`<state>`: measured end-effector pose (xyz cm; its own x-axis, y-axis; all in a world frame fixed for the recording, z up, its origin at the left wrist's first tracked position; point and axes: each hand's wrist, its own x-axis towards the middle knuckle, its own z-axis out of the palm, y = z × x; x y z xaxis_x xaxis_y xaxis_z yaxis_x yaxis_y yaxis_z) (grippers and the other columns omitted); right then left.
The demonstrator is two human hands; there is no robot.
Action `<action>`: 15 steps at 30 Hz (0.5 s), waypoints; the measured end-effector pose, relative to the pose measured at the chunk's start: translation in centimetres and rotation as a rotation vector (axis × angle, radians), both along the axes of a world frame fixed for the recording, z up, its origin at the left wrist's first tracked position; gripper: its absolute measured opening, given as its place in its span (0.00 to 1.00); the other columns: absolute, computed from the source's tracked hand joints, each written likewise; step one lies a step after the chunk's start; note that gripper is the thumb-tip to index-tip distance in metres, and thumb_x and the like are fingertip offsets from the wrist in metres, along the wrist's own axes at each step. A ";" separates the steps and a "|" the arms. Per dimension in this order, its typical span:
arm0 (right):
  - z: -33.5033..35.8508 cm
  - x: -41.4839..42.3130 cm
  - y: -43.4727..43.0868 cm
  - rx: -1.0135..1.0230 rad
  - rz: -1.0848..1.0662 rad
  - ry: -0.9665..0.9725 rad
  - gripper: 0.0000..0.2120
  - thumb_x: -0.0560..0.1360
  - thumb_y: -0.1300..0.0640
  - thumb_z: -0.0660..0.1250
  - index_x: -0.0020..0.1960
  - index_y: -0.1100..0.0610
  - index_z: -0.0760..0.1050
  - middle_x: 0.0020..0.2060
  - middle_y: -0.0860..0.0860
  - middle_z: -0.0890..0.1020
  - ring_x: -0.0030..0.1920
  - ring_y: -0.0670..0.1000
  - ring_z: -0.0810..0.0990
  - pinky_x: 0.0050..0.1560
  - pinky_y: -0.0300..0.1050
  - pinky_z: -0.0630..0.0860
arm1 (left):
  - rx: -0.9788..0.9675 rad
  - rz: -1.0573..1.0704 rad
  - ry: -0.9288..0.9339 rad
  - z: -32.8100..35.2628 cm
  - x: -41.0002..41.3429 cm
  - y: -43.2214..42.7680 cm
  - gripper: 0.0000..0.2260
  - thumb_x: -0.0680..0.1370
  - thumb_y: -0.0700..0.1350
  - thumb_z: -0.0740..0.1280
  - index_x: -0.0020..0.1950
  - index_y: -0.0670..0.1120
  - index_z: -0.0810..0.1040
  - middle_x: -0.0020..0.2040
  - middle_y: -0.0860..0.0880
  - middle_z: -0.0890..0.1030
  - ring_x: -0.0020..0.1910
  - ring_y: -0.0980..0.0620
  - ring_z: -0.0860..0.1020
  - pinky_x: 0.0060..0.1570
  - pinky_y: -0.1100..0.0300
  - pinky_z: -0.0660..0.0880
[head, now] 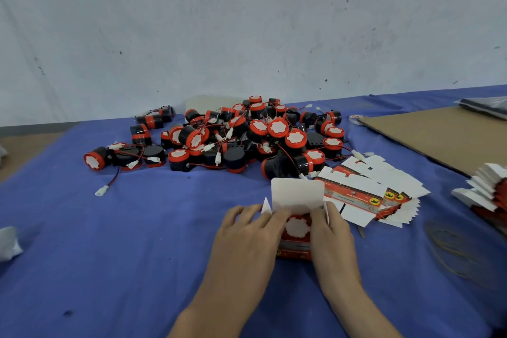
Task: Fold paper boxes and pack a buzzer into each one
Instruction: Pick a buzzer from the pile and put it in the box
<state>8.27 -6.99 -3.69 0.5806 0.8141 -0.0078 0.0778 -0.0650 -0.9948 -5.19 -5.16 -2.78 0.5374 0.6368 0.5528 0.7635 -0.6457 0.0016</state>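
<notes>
buzzer seated in box, lid flap not yet closed

a small red paper box (295, 251) stands on the blue-covered table (109, 241) near the middle of its near edge, held between both hands. a buzzer (297, 226) sits inside it, red-and-white face up. the white lid flap (297, 192) stands upright at the far side, and a small side flap sticks up at each end. the box seems to be kept upright and braced so the buzzer stays seated while the flaps get tucked.

the left hand (247, 230) comes in from the near edge, fingers bent over the box's left top edge and reaching the buzzer's rim. the right hand (333, 230) wraps the right side, thumb at the opening. both hold the box; neither is spread flat.

the loose pile of buzzers (247, 137), wires tangled, lies toward the far edge, within easy reach. flat box blanks (370, 189) are fanned just right of the box. another stack of blanks (485, 189) sits at the right edge, with a cardboard sheet (439, 137) toward the far right corner and rubber bands (452, 250) near the right hand.

next likely comes folding the side flaps in, then the lid.
</notes>
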 end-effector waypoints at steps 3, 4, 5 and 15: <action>-0.1 0.1 0.0 0.014 0.011 -0.013 0.12 0.84 0.57 0.56 0.50 0.48 0.77 0.44 0.47 0.84 0.48 0.52 0.82 0.52 0.60 0.81 | 0.009 -0.041 0.006 0.1 0.0 -0.5 0.15 0.74 0.44 0.69 0.61 0.52 0.81 0.44 0.55 0.85 0.44 0.52 0.82 0.52 0.55 0.78; -0.1 0.1 0.0 0.014 0.011 -0.017 0.13 0.83 0.57 0.56 0.50 0.47 0.77 0.44 0.46 0.84 0.48 0.52 0.82 0.52 0.60 0.81 | 0.002 -0.046 -0.001 0.2 0.0 -0.5 0.15 0.76 0.45 0.65 0.63 0.52 0.79 0.45 0.55 0.85 0.45 0.52 0.81 0.53 0.55 0.78; 0.0 0.1 0.0 0.011 0.008 -0.022 0.14 0.83 0.58 0.56 0.50 0.45 0.78 0.44 0.46 0.84 0.48 0.52 0.83 0.51 0.60 0.81 | -0.011 -0.051 -0.005 0.3 -0.1 -0.6 0.15 0.78 0.46 0.62 0.64 0.53 0.78 0.45 0.55 0.85 0.46 0.53 0.81 0.54 0.56 0.77; 0.1 0.2 0.2 0.026 -0.016 0.012 0.23 0.77 0.68 0.54 0.48 0.45 0.80 0.44 0.45 0.84 0.49 0.52 0.81 0.45 0.52 0.81 | 0.043 -0.064 0.007 -0.9 0.1 -0.6 0.18 0.77 0.47 0.57 0.61 0.52 0.82 0.49 0.55 0.85 0.41 0.51 0.80 0.49 0.55 0.79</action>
